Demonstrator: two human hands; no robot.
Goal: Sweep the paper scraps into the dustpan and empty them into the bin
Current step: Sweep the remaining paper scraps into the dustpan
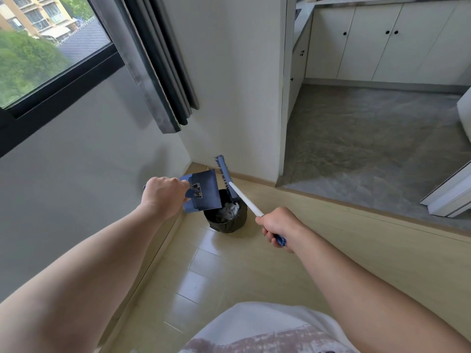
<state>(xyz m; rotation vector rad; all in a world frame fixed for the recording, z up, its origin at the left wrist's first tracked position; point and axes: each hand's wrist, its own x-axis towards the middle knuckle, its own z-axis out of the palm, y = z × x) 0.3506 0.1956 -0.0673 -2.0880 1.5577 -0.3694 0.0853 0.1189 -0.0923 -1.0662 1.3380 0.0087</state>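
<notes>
Cannot see the grip of the dustpan (204,192), buried in the curled left hand (164,194). Cannot read the dark label on its face: too small and smeared. Cannot trace the far left rim of the bin (229,225), covered by the dustpan, nor the part of the far rim behind the broom head (223,171). Cannot tell single paper scraps (229,210) apart inside the bin, only a pale blurred heap. Cannot follow the broom handle (246,199) through the gripping right hand (279,225). Cannot see the whole window (51,47), cut at the left and top edges, nor the cabinets (382,39), cut at top and right. Cannot identify the white object (465,110) clipped by the right edge.
</notes>
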